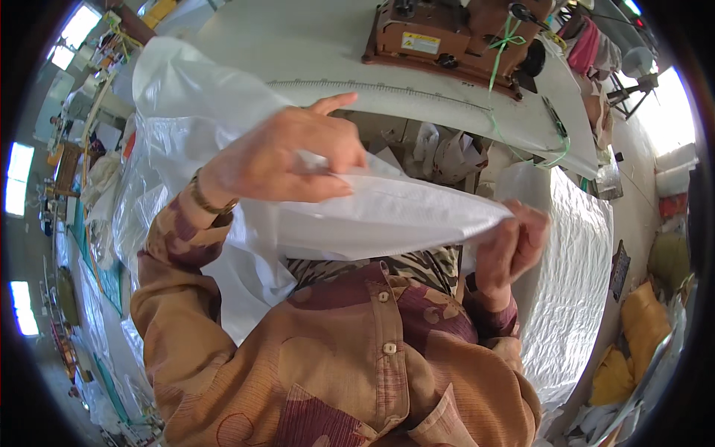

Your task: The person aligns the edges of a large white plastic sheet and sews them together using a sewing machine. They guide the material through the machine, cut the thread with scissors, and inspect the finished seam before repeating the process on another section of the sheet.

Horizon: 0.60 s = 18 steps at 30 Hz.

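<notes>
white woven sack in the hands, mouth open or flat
Flat: the white woven sack is stretched taut between left hand and right hand, layers together.

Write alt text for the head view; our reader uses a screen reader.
Two hands hold up a white woven bag: the left hand pinches its upper edge, the right hand grips its corner. Behind it, a brown sewing machine stands on a white table.

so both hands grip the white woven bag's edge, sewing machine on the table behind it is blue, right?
Not blue: the head view shows the sewing machine is brown. The rest holds: left hand and right hand both grip the white woven bag edge, table behind.
</notes>
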Tool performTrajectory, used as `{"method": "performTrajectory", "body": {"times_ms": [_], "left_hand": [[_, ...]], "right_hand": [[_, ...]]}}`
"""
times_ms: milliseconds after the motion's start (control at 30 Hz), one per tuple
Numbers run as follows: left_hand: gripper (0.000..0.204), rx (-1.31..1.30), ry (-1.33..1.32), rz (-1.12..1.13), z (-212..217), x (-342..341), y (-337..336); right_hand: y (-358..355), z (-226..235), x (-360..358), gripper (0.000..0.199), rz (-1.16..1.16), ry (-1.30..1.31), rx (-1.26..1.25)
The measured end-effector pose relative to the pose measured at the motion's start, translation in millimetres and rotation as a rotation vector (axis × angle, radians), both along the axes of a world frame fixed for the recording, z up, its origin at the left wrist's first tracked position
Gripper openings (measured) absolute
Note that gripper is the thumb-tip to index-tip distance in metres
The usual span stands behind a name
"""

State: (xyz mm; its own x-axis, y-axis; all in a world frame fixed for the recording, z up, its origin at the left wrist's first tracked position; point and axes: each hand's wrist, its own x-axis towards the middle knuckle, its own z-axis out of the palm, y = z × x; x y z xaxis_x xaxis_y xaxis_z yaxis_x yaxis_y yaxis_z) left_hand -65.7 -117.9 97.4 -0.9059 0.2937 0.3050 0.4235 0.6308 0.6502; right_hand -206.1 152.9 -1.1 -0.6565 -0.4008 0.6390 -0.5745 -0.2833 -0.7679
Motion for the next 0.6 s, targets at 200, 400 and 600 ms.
{"method": "performTrajectory", "body": {"times_ms": [200,400,600], "left_hand": [[0.024,0.077,0.133,-0.112,63.9,19.9,11.0],[0.031,-0.167,0.028,0.216,47.8,14.6,14.1],[0.021,-0.249,-0.162,0.098,40.7,-2.0,12.0]], "right_hand": [[-42.6,19.7,-15.3,0.007,0.072,0.207,-0.276],[-42.3,33.7,-10.8,0.007,0.069,0.286,-0.190],[-31.0,38.2,-12.9,0.028,0.287,0.426,-0.298]]}}
